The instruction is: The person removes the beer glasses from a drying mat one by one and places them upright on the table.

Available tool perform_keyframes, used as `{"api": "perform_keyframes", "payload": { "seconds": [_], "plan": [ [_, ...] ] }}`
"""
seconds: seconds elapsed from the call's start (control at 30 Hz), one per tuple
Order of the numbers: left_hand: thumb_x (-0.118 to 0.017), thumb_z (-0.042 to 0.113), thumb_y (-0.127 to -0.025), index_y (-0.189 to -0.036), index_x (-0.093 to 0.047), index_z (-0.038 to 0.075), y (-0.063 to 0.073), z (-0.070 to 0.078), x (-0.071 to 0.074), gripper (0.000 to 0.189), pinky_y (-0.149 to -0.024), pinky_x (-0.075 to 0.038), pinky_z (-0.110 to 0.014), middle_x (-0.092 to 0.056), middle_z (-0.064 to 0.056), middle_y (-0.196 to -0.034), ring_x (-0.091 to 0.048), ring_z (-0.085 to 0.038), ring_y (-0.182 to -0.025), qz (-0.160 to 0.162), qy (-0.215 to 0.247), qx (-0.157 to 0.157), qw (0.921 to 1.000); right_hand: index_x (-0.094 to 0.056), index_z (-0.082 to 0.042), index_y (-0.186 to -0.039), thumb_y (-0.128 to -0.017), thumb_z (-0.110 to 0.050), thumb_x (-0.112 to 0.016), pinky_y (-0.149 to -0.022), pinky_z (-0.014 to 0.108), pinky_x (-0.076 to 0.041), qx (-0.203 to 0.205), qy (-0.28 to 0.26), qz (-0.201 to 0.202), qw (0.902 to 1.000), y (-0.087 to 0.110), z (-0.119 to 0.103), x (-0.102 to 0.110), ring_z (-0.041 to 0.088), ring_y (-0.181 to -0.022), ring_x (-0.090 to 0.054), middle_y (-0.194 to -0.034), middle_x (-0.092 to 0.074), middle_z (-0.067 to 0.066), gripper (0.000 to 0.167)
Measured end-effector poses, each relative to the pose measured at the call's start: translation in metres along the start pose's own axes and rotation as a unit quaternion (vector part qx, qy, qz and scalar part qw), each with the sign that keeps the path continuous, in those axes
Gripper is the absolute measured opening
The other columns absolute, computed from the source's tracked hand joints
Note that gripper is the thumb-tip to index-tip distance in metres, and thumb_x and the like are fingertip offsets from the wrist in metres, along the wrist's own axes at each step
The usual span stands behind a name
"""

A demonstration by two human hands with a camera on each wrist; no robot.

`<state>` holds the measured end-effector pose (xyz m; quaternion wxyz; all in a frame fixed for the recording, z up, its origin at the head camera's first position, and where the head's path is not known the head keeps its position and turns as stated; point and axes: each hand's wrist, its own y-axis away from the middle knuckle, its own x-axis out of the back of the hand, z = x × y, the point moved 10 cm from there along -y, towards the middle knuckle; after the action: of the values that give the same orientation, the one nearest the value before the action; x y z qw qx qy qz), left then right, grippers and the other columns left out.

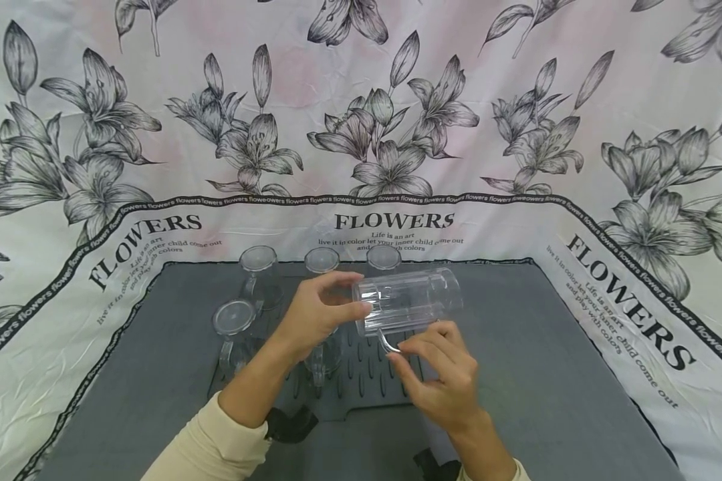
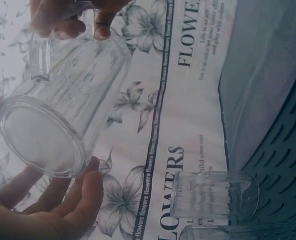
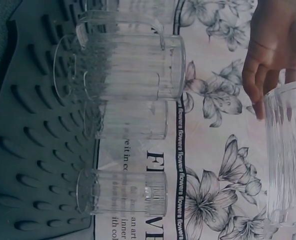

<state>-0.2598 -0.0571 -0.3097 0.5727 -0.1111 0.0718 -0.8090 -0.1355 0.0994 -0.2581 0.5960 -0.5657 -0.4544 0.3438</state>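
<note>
Clear plastic or glass, hard to say which, makes up the mug (image 1: 409, 300) held in the air above the worktop (image 1: 547, 374). It lies nearly on its side, with its base toward the left hand (image 1: 319, 307) and its mouth pointing to the right. The hands are both on it. The left has its thumb and fingers spread partly open around the base end, with the thumb against the wall; the right hand (image 1: 445, 371) is nearly closed, pinching the handle (image 1: 388, 342) between thumb and fingers on the near, lower side of the mug.

Below and behind the held mug, a dark drying mat (image 1: 373, 374) with raised oblong ridges lies on the grey worktop. More clear mugs stand upright on their rims about it: three in a row along the back, one at the front left (image 1: 233, 317), and another (image 1: 323, 354) partly hidden by the left hand and forearm. Their discs on top look like bases, so they seem to be mouth down.

A cream sleeve (image 1: 207, 444) covers the left forearm, with a black band (image 1: 291, 425) beside its cuff. Behind the worktop hangs a white cloth (image 1: 517, 227) printed with grey lilies and the word FLOWERS.
</note>
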Motion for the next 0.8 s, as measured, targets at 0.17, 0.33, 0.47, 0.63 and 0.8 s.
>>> {"api": "perform_keyframes", "payload": {
  "seconds": [0.17, 0.33, 0.47, 0.63, 0.8],
  "plan": [
    [-0.076, 0.017, -0.082, -0.126, -0.062, 0.005, 0.001, -0.005, 0.005, 0.048, -0.081, -0.052, -0.043, -0.053, -0.013, -0.127, -0.058, -0.03, -0.106, 0.029, 0.004, 0.012, 0.9995, -0.064, 0.008, -0.08, -0.091, -0.023, -0.068, -0.067, 0.029, -0.043, -0.018, -0.012, 0.037, 0.9991, -0.006, 0.0, 0.008, 0.033, -0.074, -0.052, -0.082, -0.059, 0.023, 0.033],
    [-0.077, 0.013, -0.08, -0.123, -0.065, 0.004, 0.001, -0.007, 0.014, 0.045, -0.085, -0.05, -0.044, -0.054, -0.011, -0.124, -0.056, -0.03, -0.109, 0.064, 0.02, 0.03, 0.9973, -0.054, 0.019, -0.094, -0.087, -0.017, -0.071, -0.076, 0.027, -0.042, -0.066, -0.074, 0.127, 0.9869, 0.003, 0.016, 0.029, 0.031, -0.088, -0.054, -0.094, -0.054, 0.032, 0.041],
    [-0.077, 0.01, -0.08, -0.122, -0.065, 0.003, 0.001, -0.008, 0.019, 0.045, -0.085, -0.049, -0.044, -0.053, -0.013, -0.126, -0.056, -0.031, -0.108, 0.081, 0.031, 0.04, 0.9954, -0.045, 0.025, -0.101, -0.087, -0.008, -0.069, -0.075, 0.026, -0.041, -0.149, -0.13, 0.164, 0.9664, 0.024, 0.039, 0.039, 0.024, -0.088, -0.052, -0.097, -0.054, 0.029, 0.043],
    [-0.077, 0.009, -0.08, -0.123, -0.065, 0.004, 0.002, -0.009, 0.022, 0.045, -0.087, -0.048, -0.045, -0.052, -0.012, -0.128, -0.055, -0.032, -0.111, 0.096, 0.036, 0.045, 0.9937, -0.045, 0.022, -0.109, -0.089, 0.009, -0.054, -0.072, 0.022, -0.046, -0.328, -0.15, 0.137, 0.9225, 0.058, 0.066, 0.029, 0.02, -0.084, -0.055, -0.095, -0.057, 0.017, 0.026],
    [-0.077, 0.011, -0.08, -0.123, -0.064, 0.005, 0.003, -0.012, 0.023, 0.045, -0.088, -0.048, -0.046, -0.052, -0.012, -0.126, -0.055, -0.031, -0.11, 0.109, 0.036, 0.048, 0.9923, -0.054, 0.017, -0.1, -0.1, 0.001, -0.045, -0.059, 0.025, -0.053, -0.465, -0.167, 0.06, 0.8672, 0.083, 0.075, 0.002, 0.018, -0.07, -0.057, -0.086, -0.059, 0.017, 0.018]
  ]
}}
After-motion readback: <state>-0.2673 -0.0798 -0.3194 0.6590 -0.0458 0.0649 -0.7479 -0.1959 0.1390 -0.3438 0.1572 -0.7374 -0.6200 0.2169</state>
